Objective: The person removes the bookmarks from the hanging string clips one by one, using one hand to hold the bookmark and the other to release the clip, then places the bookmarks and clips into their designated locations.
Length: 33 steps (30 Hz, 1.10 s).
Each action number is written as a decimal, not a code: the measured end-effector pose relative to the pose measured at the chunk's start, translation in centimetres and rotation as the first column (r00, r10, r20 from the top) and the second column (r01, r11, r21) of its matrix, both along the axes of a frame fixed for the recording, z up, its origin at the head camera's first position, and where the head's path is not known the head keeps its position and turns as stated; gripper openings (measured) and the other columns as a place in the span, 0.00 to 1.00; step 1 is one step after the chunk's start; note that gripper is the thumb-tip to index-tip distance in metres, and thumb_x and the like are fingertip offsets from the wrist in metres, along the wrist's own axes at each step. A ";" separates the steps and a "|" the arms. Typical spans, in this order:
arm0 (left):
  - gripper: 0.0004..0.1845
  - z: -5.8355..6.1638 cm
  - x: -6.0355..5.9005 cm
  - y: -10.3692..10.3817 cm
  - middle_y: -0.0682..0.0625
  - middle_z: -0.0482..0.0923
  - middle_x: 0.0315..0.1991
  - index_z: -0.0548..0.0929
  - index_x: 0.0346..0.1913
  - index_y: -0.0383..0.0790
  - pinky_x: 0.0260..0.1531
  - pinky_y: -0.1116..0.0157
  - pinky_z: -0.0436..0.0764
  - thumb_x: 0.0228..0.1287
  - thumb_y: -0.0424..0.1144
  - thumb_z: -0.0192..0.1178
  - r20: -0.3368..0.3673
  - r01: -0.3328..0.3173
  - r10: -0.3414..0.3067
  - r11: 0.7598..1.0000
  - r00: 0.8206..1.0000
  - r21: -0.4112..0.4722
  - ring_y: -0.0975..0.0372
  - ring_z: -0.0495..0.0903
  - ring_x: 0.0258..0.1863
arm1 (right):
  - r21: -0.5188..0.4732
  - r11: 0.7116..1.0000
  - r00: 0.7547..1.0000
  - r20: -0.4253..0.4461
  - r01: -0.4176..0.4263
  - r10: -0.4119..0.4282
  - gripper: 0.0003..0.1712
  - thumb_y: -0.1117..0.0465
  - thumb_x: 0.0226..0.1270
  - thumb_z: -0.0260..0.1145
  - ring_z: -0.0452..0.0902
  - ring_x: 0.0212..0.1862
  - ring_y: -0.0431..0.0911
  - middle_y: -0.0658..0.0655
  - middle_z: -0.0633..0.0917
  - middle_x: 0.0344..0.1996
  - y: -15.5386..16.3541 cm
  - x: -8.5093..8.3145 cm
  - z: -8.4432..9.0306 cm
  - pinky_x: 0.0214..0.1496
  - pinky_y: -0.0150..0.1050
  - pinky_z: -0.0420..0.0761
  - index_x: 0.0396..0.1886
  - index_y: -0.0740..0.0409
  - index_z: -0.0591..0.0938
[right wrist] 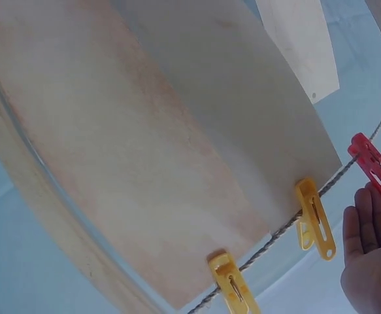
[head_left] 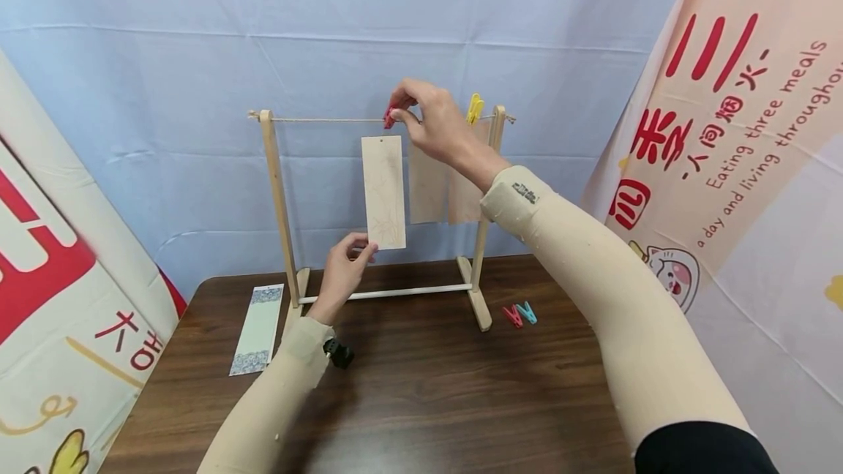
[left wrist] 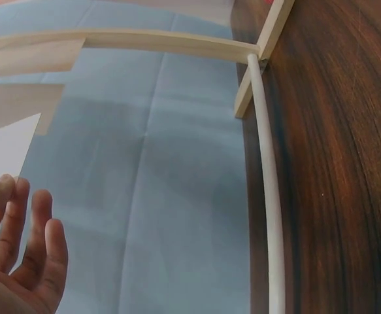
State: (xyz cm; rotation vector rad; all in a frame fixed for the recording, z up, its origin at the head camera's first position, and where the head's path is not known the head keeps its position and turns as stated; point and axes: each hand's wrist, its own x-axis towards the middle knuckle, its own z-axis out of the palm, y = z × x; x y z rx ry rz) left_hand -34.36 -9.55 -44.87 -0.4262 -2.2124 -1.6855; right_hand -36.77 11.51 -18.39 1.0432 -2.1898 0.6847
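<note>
My left hand pinches a pale bookmark-shaped card at its lower left corner, between thumb and fingers. The card stands upright below the rope, with a small hole near its top edge and faint line drawing on its face. Up at the rope, my right hand pinches a red clothespin by its handles. In the right wrist view the clothespin's nose overlaps the rope, and the card's holed end lies apart from it. Two other cards hang from the rope by yellow clothespins, partly behind my right hand in the head view.
A wooden stand with a white lower bar carries the rope. On the brown table, a blue-patterned card lies at the left; a red clothespin and a blue clothespin lie right of the stand.
</note>
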 end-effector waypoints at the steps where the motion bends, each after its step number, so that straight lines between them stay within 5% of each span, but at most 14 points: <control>1: 0.09 0.0 0.0 0.0 0.40 0.90 0.43 0.88 0.52 0.35 0.36 0.70 0.82 0.78 0.36 0.67 0.001 -0.001 0.001 1.000 1.000 0.000 0.37 0.88 0.41 | -0.002 1.000 1.000 -0.007 -0.001 0.001 0.06 0.67 0.79 0.68 0.84 0.51 0.50 0.58 0.88 0.45 0.0 0.0 0.0 0.63 0.47 0.81 0.49 0.65 0.83; 15: 0.08 -0.6 0.4 -0.4 0.42 0.90 0.41 0.88 0.52 0.36 0.34 0.70 0.82 0.77 0.36 0.68 0.002 -0.032 0.032 0.999 0.999 -0.017 0.61 0.88 0.33 | -0.021 1.000 0.997 -0.072 -0.002 0.001 0.07 0.65 0.80 0.67 0.83 0.54 0.52 0.58 0.88 0.46 0.3 0.4 -0.6 0.61 0.46 0.80 0.50 0.65 0.83; 25: 0.08 -1.0 1.0 -0.8 0.38 0.89 0.41 0.88 0.51 0.36 0.34 0.71 0.80 0.77 0.37 0.68 0.036 -0.041 0.041 0.999 0.998 -0.017 0.44 0.89 0.38 | -0.055 0.998 0.997 -0.070 -0.029 0.025 0.09 0.64 0.78 0.70 0.83 0.51 0.49 0.57 0.88 0.47 0.5 1.3 -2.4 0.55 0.43 0.80 0.52 0.63 0.84; 30: 0.09 -1.3 1.2 -1.0 0.41 0.89 0.42 0.87 0.53 0.36 0.34 0.70 0.81 0.77 0.37 0.68 0.036 -0.052 0.053 0.998 0.998 -0.026 0.51 0.89 0.36 | -0.085 0.994 0.996 -0.056 -0.067 0.063 0.09 0.65 0.78 0.70 0.84 0.51 0.47 0.56 0.88 0.48 0.5 1.9 -3.2 0.53 0.43 0.81 0.53 0.63 0.84; 33: 0.09 -1.5 1.3 -1.2 0.42 0.90 0.43 0.88 0.53 0.37 0.35 0.70 0.82 0.77 0.37 0.68 0.035 -0.052 0.053 0.998 0.998 -0.030 0.58 0.89 0.33 | -0.097 0.991 0.995 -0.053 -0.088 0.084 0.09 0.67 0.77 0.70 0.84 0.53 0.48 0.57 0.88 0.48 0.6 2.2 -3.7 0.61 0.45 0.82 0.53 0.64 0.84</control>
